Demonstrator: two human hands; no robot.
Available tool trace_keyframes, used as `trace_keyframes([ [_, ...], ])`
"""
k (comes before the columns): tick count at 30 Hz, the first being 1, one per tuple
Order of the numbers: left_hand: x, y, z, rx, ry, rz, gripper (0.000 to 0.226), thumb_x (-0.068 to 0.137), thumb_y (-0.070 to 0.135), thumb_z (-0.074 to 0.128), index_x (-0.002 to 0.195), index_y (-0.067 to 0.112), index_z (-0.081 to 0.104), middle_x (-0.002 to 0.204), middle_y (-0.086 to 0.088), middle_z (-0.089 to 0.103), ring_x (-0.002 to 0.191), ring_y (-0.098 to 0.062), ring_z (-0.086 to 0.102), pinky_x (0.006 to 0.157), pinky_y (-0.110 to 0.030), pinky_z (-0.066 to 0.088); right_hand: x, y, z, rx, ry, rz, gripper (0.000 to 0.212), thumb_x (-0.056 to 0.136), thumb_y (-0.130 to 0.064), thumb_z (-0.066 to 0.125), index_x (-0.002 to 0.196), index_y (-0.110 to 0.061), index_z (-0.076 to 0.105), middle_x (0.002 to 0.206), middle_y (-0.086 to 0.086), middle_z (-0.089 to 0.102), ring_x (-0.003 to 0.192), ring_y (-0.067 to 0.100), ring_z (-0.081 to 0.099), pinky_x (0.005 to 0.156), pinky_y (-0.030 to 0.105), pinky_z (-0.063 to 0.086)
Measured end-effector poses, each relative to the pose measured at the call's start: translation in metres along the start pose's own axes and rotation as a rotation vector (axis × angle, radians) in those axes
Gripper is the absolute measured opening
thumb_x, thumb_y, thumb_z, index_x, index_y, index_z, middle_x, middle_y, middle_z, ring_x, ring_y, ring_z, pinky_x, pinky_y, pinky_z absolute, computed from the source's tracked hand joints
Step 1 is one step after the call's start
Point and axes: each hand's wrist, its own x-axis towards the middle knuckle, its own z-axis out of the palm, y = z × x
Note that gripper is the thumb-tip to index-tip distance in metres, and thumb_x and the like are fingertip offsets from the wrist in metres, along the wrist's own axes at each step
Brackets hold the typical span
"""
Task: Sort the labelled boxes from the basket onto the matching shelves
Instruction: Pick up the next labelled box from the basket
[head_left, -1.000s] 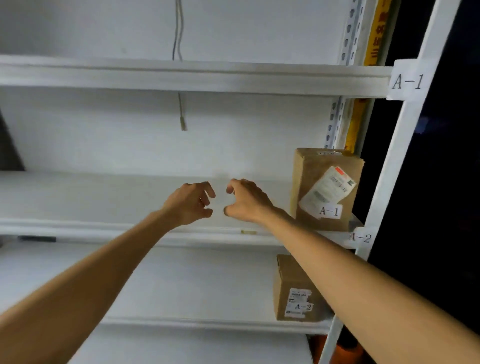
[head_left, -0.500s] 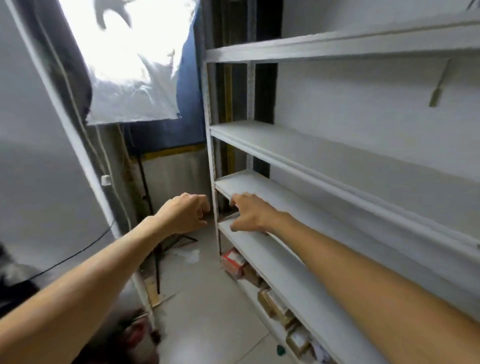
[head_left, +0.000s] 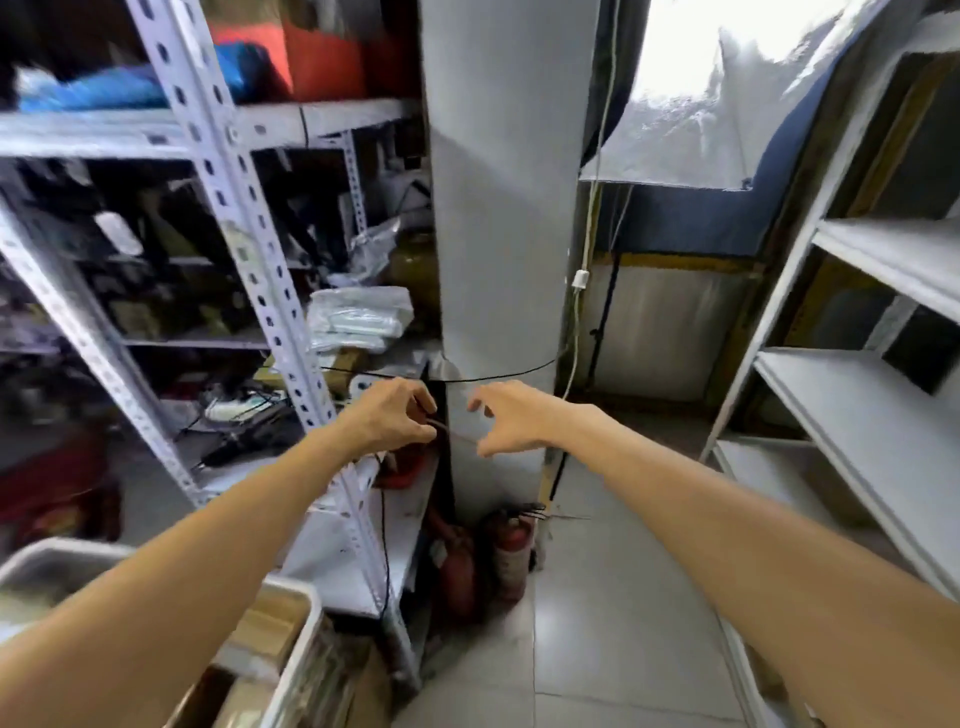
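Both arms reach forward in mid-air and neither hand holds anything. My left hand (head_left: 397, 415) has its fingers loosely curled. My right hand (head_left: 511, 418) has its fingers spread and relaxed. A white basket (head_left: 298, 629) sits at the bottom left under my left forearm, with brown cardboard boxes (head_left: 265, 626) inside. The white sorting shelves (head_left: 852, 400) run along the right edge, and the part in view is bare.
A cluttered metal rack (head_left: 228, 218) stands on the left with bags, cables and tools. A white pillar (head_left: 504, 218) rises straight ahead. Two red fire extinguishers (head_left: 506, 551) stand at its foot. Grey tiled floor (head_left: 613, 623) lies between the rack and the shelves.
The view has swung left, from the shelves with the A-1 and A-2 boxes to the pillar, rack and basket. Both hands stay raised and hold nothing.
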Motion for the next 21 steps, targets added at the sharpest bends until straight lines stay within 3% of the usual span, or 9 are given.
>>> trace_keyframes([
  [4, -0.036, -0.046, -0.012, -0.013, -0.013, -0.126, 0.027, 0.078, 0.026, 0.077, 0.1, 0.012, 0.067, 0.087, -0.001, 0.068, 0.085, -0.018, 0.065, 0.078, -0.032, 0.053, 0.037, -0.046, 0.008, -0.057, -0.082, -0.159, 0.051, 0.08, -0.026, 0.072, 0.121, -0.004, 0.052, 0.111, 0.005, 0.057, 0.097, 0.022, 0.053, 0.078, 0.034, 0.045],
  [7, -0.066, -0.069, -0.011, -0.034, 0.035, -0.246, 0.028, 0.079, 0.027, 0.077, 0.102, 0.014, 0.067, 0.092, 0.0, 0.068, 0.089, -0.018, 0.064, 0.081, -0.033, 0.053, 0.059, -0.073, 0.016, -0.097, -0.185, -0.278, 0.056, 0.081, -0.03, 0.072, 0.126, -0.004, 0.05, 0.12, 0.012, 0.057, 0.103, 0.028, 0.055, 0.087, 0.04, 0.048],
  [9, -0.086, -0.082, -0.009, -0.041, 0.046, -0.335, 0.03, 0.078, 0.024, 0.077, 0.104, 0.014, 0.067, 0.098, -0.002, 0.069, 0.091, -0.019, 0.064, 0.084, -0.035, 0.053, 0.071, -0.09, 0.025, -0.133, -0.256, -0.356, 0.058, 0.082, -0.031, 0.07, 0.128, -0.002, 0.049, 0.123, 0.017, 0.055, 0.102, 0.033, 0.054, 0.083, 0.043, 0.048],
  [13, -0.129, -0.098, -0.004, -0.059, 0.084, -0.519, 0.028, 0.078, 0.018, 0.078, 0.103, 0.016, 0.065, 0.094, -0.001, 0.07, 0.09, -0.019, 0.065, 0.084, -0.032, 0.052, 0.086, -0.123, 0.045, -0.162, -0.332, -0.505, 0.054, 0.086, -0.03, 0.068, 0.129, -0.004, 0.049, 0.113, 0.008, 0.054, 0.09, 0.019, 0.046, 0.073, 0.029, 0.036],
  [16, -0.164, -0.101, 0.006, -0.099, 0.144, -0.654, 0.029, 0.079, 0.016, 0.077, 0.105, 0.016, 0.063, 0.089, 0.005, 0.066, 0.088, -0.016, 0.064, 0.082, -0.03, 0.052, 0.092, -0.148, 0.064, -0.184, -0.379, -0.623, 0.056, 0.086, -0.031, 0.069, 0.133, -0.009, 0.049, 0.126, 0.008, 0.053, 0.1, 0.02, 0.05, 0.079, 0.028, 0.039],
  [21, -0.23, -0.113, 0.043, -0.165, 0.166, -0.877, 0.029, 0.079, 0.011, 0.074, 0.104, 0.019, 0.062, 0.096, 0.003, 0.067, 0.086, -0.011, 0.063, 0.076, -0.027, 0.052, 0.094, -0.187, 0.104, -0.236, -0.472, -0.786, 0.061, 0.085, -0.033, 0.071, 0.136, -0.011, 0.048, 0.131, 0.007, 0.054, 0.113, 0.023, 0.053, 0.086, 0.03, 0.045],
])
